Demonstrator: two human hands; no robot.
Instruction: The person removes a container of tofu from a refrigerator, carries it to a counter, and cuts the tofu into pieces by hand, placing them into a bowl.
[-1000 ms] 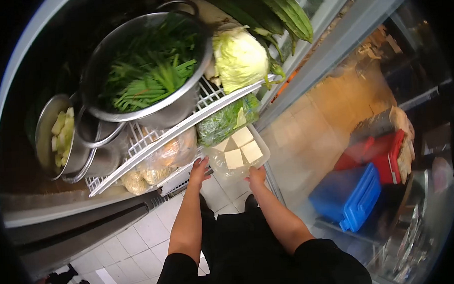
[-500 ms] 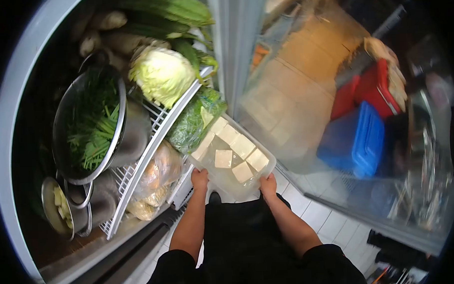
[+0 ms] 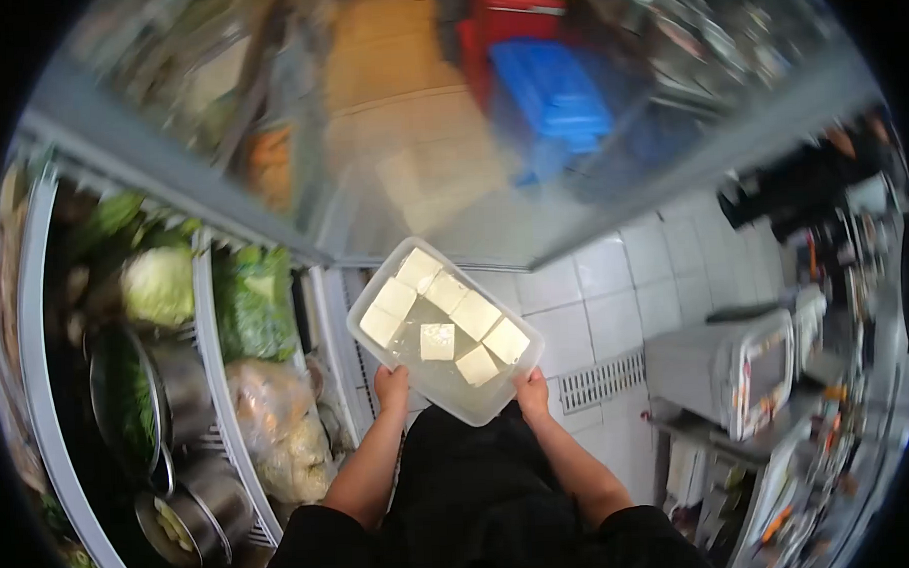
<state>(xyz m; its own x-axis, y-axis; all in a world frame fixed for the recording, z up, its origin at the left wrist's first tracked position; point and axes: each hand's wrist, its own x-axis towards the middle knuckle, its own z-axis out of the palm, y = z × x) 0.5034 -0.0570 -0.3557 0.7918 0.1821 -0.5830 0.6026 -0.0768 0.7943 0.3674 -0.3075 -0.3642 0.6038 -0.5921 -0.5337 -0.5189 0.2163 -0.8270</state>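
A clear plastic container (image 3: pixel 498 383) with water and several white tofu blocks (image 3: pixel 436 341) hangs in front of me, out of the fridge. My left hand (image 3: pixel 390 386) grips its near left edge. My right hand (image 3: pixel 531 389) grips its near right corner. Both arms wear black sleeves pushed up past the elbows.
The open fridge stands at left with white wire shelves (image 3: pixel 208 323), a cabbage (image 3: pixel 158 284), bagged greens (image 3: pixel 253 303), bagged food (image 3: pixel 277 430) and steel pots (image 3: pixel 143 395). Its glass door (image 3: pixel 441 174) is ahead. A floor drain (image 3: pixel 600 381) and a grey appliance (image 3: pixel 728 373) are at right.
I have turned to the right, away from the fridge shelves. The tofu container has come fully out from the shelf and is carried over the tiled floor. Both hands keep their grip.
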